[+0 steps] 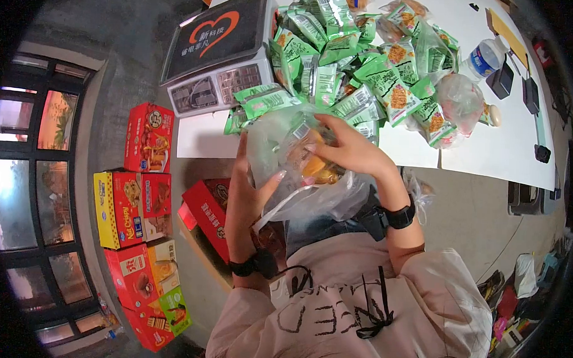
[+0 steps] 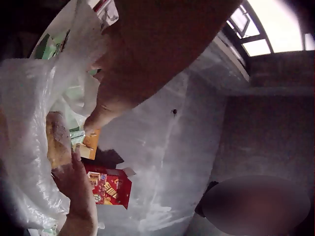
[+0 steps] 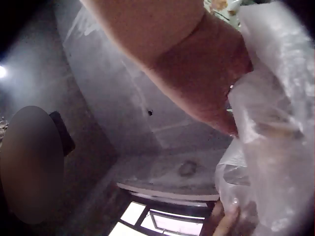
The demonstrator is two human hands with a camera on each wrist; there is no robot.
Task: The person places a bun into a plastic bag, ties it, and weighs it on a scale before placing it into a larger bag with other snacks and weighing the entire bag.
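A clear plastic bag (image 1: 311, 192) with orange and green snack packets inside hangs in front of my chest. My left hand (image 1: 251, 187) grips its left side, thumb laid across the front. My right hand (image 1: 338, 146) is at the bag's mouth, fingers curled over a snack packet (image 1: 300, 134) there. The left wrist view shows my left hand (image 2: 113, 93) against the bag (image 2: 29, 98). The right wrist view shows my right hand (image 3: 197, 73) pushed into the bag's crinkled film (image 3: 275, 123). A pile of green snack packets (image 1: 341, 61) covers the white table (image 1: 508, 149) just beyond.
A weighing scale (image 1: 215, 50) sits at the table's left end. At the right are a water bottle (image 1: 486, 56), a filled clear bag (image 1: 459, 100) and small black devices (image 1: 501, 79). Red and yellow snack boxes (image 1: 137, 205) are stacked on the floor to the left.
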